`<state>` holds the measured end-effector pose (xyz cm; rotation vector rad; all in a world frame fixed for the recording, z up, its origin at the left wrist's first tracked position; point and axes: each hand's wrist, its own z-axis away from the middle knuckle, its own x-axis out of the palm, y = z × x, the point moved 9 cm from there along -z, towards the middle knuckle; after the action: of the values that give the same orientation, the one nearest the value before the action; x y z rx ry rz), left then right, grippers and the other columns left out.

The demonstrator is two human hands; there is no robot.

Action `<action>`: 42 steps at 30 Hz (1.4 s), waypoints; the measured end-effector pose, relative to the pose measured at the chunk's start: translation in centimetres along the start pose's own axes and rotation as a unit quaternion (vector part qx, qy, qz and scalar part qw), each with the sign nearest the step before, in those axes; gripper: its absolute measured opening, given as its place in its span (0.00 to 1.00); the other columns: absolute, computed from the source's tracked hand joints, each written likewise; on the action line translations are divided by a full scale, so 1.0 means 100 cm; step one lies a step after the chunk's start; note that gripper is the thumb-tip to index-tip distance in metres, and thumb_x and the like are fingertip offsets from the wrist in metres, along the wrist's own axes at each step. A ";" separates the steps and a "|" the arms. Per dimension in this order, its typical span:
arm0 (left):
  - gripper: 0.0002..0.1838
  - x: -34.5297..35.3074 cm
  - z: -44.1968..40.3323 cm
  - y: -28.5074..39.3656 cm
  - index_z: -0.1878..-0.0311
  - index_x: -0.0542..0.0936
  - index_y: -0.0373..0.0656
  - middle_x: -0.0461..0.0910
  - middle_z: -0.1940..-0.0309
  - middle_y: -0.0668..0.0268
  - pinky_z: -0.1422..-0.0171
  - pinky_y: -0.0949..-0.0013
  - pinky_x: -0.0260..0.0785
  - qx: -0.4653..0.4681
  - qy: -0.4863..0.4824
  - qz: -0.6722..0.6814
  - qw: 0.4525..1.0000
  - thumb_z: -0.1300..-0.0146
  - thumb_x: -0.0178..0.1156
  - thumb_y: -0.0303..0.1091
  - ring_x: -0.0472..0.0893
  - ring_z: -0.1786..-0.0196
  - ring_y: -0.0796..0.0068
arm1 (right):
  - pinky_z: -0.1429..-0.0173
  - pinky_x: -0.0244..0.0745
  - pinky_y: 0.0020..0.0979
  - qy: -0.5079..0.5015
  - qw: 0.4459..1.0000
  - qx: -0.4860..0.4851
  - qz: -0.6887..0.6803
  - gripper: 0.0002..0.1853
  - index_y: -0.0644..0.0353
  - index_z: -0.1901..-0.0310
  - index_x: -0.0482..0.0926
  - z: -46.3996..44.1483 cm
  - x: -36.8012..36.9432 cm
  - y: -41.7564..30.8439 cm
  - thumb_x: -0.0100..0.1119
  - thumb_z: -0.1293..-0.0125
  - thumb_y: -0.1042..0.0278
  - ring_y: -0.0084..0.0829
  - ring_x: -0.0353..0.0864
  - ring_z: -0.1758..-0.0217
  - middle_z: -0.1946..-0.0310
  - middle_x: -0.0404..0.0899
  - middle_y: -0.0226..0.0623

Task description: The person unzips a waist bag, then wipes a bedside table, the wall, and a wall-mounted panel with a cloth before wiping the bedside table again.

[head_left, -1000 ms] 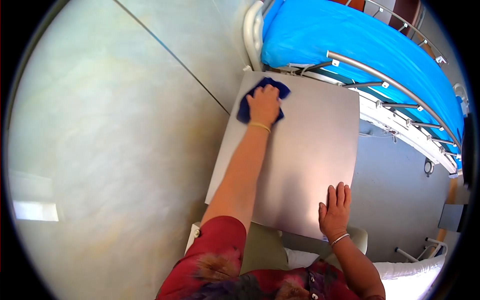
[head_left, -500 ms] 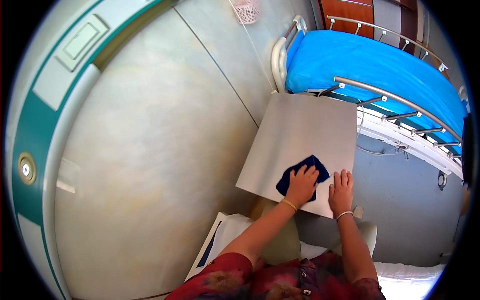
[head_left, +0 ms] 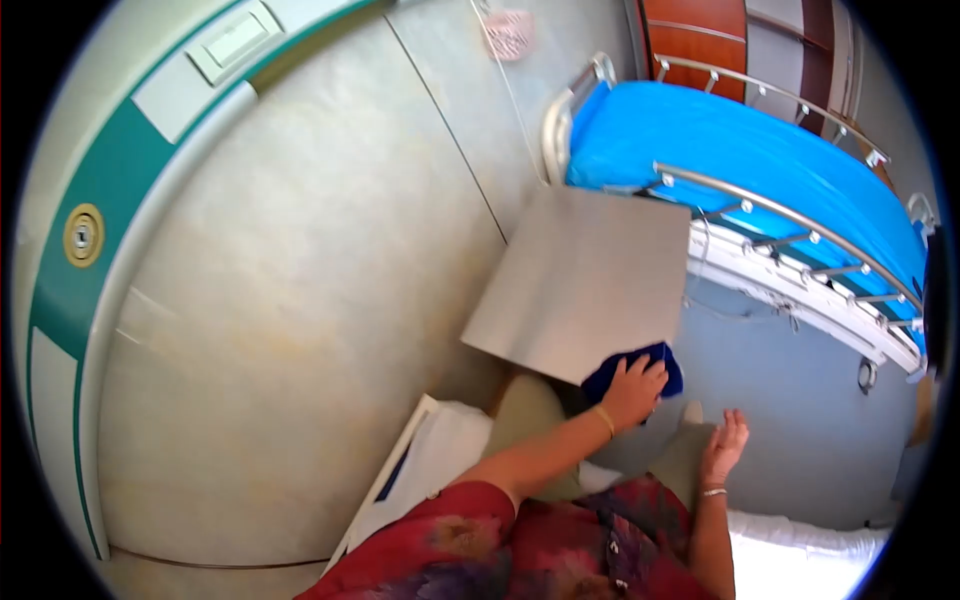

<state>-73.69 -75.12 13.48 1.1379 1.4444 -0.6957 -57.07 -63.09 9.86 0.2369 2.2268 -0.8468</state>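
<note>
A dark blue cloth [head_left: 662, 372] lies bunched at the front right corner of the square metal-grey tabletop [head_left: 585, 275]. Part of it reaches past the edge. My left hand [head_left: 636, 390], a gold-coloured bracelet at its wrist, is over the cloth with its fingers bent onto it. Away from the tabletop, my right hand [head_left: 726, 447] is raised above the floor beside my knee. Its fingers are loosely extended with nothing in them, and a light bracelet circles that wrist.
Beyond the tabletop stands a bed [head_left: 740, 135] with a blue cover and metal side rails [head_left: 790, 208]. A pale wall [head_left: 300, 300] runs along the left. White bedding [head_left: 800, 550] is at the lower right, above the grey floor [head_left: 770, 360].
My left hand has drawn the cloth toward me and right, to the tabletop's front corner. My right hand has come off the tabletop and moved down and right. The view has shifted slightly.
</note>
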 end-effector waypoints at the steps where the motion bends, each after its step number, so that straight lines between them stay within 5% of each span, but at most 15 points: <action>1: 0.21 -0.001 -0.005 0.009 0.51 0.72 0.48 0.67 0.46 0.65 0.45 0.46 0.59 0.020 0.015 -0.007 1.000 0.50 0.60 0.41 0.64 0.41 0.59 | 0.43 0.64 0.41 -0.013 1.000 0.025 -0.014 0.16 0.64 0.51 0.73 0.009 0.000 0.002 0.50 0.43 0.77 0.48 0.68 0.47 0.48 0.69 0.49; 8: 0.17 -0.016 -0.008 0.000 0.57 0.73 0.49 0.70 0.51 0.68 0.49 0.54 0.61 0.015 0.029 0.029 0.999 0.51 0.61 0.40 0.68 0.45 0.65 | 0.45 0.67 0.40 -0.045 0.998 0.037 -0.026 0.13 0.62 0.54 0.74 0.007 -0.001 -0.004 0.51 0.42 0.77 0.46 0.71 0.50 0.54 0.74 0.47; 14: 0.20 -0.030 0.031 -0.135 0.51 0.74 0.47 0.72 0.47 0.63 0.45 0.59 0.64 -0.159 0.054 -0.054 0.984 0.48 0.59 0.42 0.70 0.44 0.62 | 0.47 0.68 0.40 -0.165 0.978 0.094 -0.089 0.13 0.60 0.54 0.75 -0.011 0.046 -0.044 0.52 0.40 0.69 0.45 0.73 0.51 0.57 0.76 0.46; 18: 0.21 -0.040 0.074 -0.222 0.50 0.73 0.46 0.69 0.45 0.64 0.47 0.51 0.64 -0.238 0.073 -0.075 0.966 0.46 0.58 0.43 0.68 0.43 0.60 | 0.47 0.68 0.42 -0.167 0.979 0.101 -0.063 0.20 0.61 0.48 0.69 -0.042 0.099 -0.085 0.51 0.39 0.61 0.49 0.71 0.50 0.54 0.73 0.52; 24: 0.23 -0.046 0.093 -0.251 0.46 0.71 0.44 0.67 0.42 0.64 0.42 0.49 0.60 -0.313 0.052 -0.082 0.945 0.43 0.56 0.43 0.66 0.40 0.58 | 0.49 0.70 0.42 -0.229 0.938 0.260 -0.011 0.29 0.57 0.37 0.53 -0.072 0.145 -0.091 0.44 0.35 0.52 0.49 0.73 0.51 0.53 0.71 0.52; 29: 0.22 -0.039 0.070 -0.225 0.48 0.73 0.42 0.70 0.44 0.61 0.41 0.52 0.59 -0.247 0.062 -0.104 0.961 0.45 0.57 0.41 0.67 0.42 0.57 | 0.57 0.75 0.40 -0.318 0.902 0.279 0.082 0.34 0.53 0.32 0.40 -0.071 0.151 -0.090 0.38 0.33 0.47 0.46 0.79 0.61 0.52 0.71 0.49; 34: 0.22 -0.024 -0.006 -0.139 0.49 0.73 0.42 0.71 0.46 0.61 0.43 0.52 0.59 -0.102 0.054 -0.060 0.991 0.48 0.59 0.39 0.68 0.44 0.57 | 0.58 0.76 0.39 -0.322 0.900 0.275 0.102 0.34 0.53 0.32 0.39 -0.074 0.150 -0.093 0.38 0.33 0.47 0.45 0.79 0.61 0.52 0.71 0.50; 42: 0.19 -0.002 -0.097 -0.096 0.56 0.74 0.43 0.71 0.50 0.63 0.46 0.47 0.59 -0.044 0.102 0.024 0.994 0.50 0.60 0.40 0.69 0.45 0.57 | 0.59 0.76 0.39 -0.323 0.898 0.271 0.125 0.35 0.53 0.32 0.39 -0.073 0.155 -0.090 0.39 0.33 0.49 0.46 0.79 0.61 0.52 0.71 0.51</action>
<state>-86.28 -69.97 14.08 1.1978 1.5968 -0.4880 -75.94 -66.56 7.47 0.4218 1.2817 -1.1814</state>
